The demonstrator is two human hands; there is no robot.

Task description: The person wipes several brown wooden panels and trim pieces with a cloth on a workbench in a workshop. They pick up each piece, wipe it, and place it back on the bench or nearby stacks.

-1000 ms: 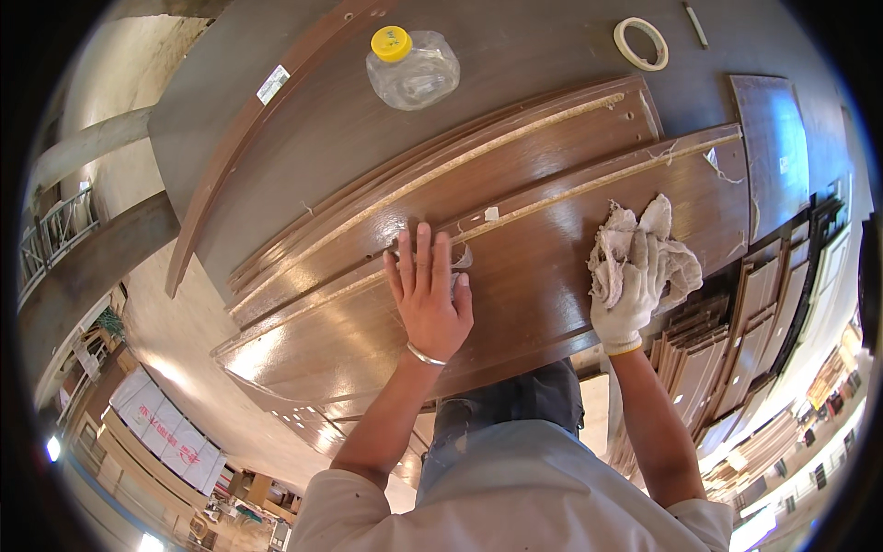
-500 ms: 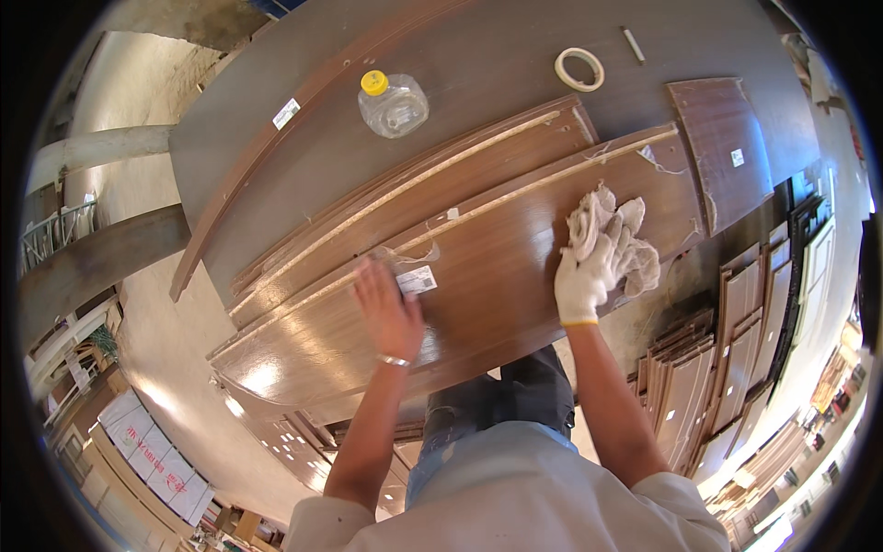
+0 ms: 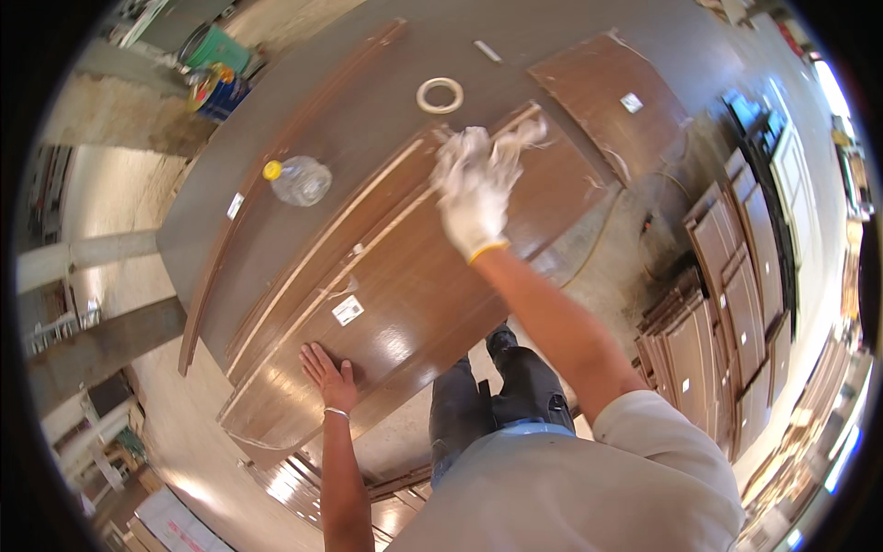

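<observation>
A brown wood panel (image 3: 432, 248) lies slantwise in front of me, wrapped at its edges in clear film. My left hand (image 3: 328, 376), bare with a bracelet at the wrist, rests flat on its near left part, fingers spread. Just above that hand is a white label (image 3: 348, 310) on the panel. My right hand (image 3: 476, 216) wears a white knitted glove and is closed on a crumpled whitish cloth (image 3: 478, 158), held at the panel's far edge. Motion blurs the cloth, and its fingers are partly hidden. Another brown panel (image 3: 345, 241) lies alongside beyond.
On the dark table (image 3: 368, 101) are a clear plastic bottle (image 3: 302, 181) with a yellow cap, a tape roll (image 3: 440, 96), a short white stick (image 3: 487, 51), a long brown strip (image 3: 285, 138) and a smaller panel (image 3: 612, 101). Panels stand stacked (image 3: 690, 359) at right.
My right hand has moved with the cloth across to the panel's far edge. My left hand has slid down and left along the panel, away from the label. The whole view has turned.
</observation>
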